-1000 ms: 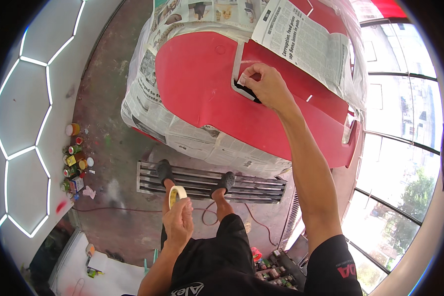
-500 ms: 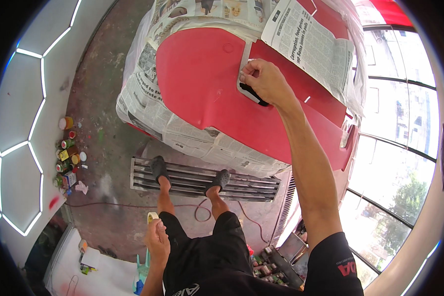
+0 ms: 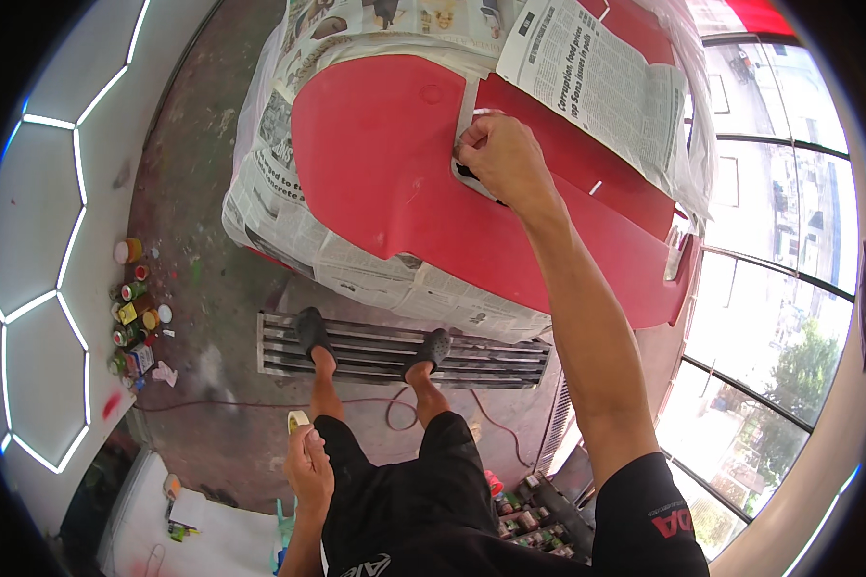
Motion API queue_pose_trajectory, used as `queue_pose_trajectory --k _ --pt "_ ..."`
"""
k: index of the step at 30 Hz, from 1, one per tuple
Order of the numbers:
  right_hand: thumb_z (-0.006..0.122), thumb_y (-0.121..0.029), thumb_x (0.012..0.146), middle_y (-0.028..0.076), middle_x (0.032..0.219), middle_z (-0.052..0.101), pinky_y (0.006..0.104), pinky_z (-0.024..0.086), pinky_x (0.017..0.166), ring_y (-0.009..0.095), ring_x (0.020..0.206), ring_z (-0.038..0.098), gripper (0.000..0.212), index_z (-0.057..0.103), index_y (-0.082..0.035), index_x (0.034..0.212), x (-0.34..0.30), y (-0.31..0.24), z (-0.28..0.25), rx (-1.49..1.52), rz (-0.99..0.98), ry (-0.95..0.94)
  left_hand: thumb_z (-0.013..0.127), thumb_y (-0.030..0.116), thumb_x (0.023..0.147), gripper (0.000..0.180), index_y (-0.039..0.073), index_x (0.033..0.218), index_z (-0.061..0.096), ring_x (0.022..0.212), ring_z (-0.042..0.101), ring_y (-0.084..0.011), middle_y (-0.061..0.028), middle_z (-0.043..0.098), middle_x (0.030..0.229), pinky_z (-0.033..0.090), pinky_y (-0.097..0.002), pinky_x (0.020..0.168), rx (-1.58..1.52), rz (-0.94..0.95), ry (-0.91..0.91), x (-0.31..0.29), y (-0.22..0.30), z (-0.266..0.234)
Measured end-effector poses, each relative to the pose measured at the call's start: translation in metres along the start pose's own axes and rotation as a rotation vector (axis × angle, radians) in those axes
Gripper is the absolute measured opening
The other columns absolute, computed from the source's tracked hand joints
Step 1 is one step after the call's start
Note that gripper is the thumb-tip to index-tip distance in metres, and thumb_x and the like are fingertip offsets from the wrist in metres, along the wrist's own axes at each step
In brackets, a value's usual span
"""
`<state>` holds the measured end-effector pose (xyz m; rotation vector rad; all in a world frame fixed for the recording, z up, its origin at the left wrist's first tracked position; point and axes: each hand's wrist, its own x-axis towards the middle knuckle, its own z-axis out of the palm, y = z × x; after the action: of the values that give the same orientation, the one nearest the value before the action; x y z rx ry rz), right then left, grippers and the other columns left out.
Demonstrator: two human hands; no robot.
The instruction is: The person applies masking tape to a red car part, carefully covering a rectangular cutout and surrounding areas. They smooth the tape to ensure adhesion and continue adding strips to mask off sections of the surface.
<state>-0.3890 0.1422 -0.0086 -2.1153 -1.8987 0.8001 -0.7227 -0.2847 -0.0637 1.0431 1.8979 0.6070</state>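
Note:
A roll of masking tape (image 3: 297,420) stands up from my left hand (image 3: 308,471), whose fingers are closed around its lower part, low in front of my body. My right arm reaches forward over a glossy red vehicle body panel (image 3: 375,154). There my right hand (image 3: 505,163) pinches at the edge of a dark opening (image 3: 466,174) in the panel. What is between its fingertips is too small to make out. A pale strip (image 3: 469,101) runs along the panel's edge up to those fingers. Newspaper sheets (image 3: 346,264) wrap the surfaces around the red paint.
My feet in dark clogs stand on a slatted metal bench (image 3: 375,370). A red hose (image 3: 221,401) loops across the floor behind it. Paint cans (image 3: 130,313) line the left wall, and more containers (image 3: 529,519) sit at lower right. Large windows (image 3: 779,221) fill the right side.
The view has shifted slightly, so the panel appears a little further left. My right hand now covers more of the dark opening. My left hand still holds the tape roll.

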Motion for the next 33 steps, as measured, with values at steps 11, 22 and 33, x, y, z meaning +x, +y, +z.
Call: queue_pose_trajectory --k 11,22,33 --pt "0.076 -0.014 0.09 0.016 0.103 0.08 0.0487 0.06 0.09 0.038 0.095 0.077 0.016 0.088 -0.006 0.099 0.001 -0.008 0.005 -0.175 0.0 0.034 0.062 0.023 0.116 0.024 0.002 0.127 0.069 0.064 0.071 -0.0187 -0.0125 0.076 0.087 0.057 -0.0337 0.06 -0.005 -0.014 -0.02 0.005 0.008 -0.005" --pt "0.094 -0.012 0.083 0.013 0.092 0.078 0.0461 0.059 0.087 0.03 0.087 0.075 0.031 0.081 -0.003 0.109 0.008 -0.005 -0.005 0.029 0.102 0.088 0.061 0.022 0.116 0.024 0.002 0.128 0.068 0.062 0.067 -0.016 -0.0116 0.073 0.085 0.053 -0.0325 0.058 -0.026 -0.022 -0.025 0.006 0.018 -0.006" --pt "0.082 -0.027 0.097 0.013 0.095 0.081 0.0387 0.058 0.078 0.022 0.079 0.072 0.031 0.082 0.001 0.112 -0.015 -0.007 -0.016 0.296 0.162 0.142 0.059 0.019 0.117 0.023 0.001 0.129 0.067 0.069 0.064 -0.0111 -0.0091 0.073 0.091 0.051 -0.0294 0.064 -0.105 0.001 -0.067 0.025 0.044 0.008"
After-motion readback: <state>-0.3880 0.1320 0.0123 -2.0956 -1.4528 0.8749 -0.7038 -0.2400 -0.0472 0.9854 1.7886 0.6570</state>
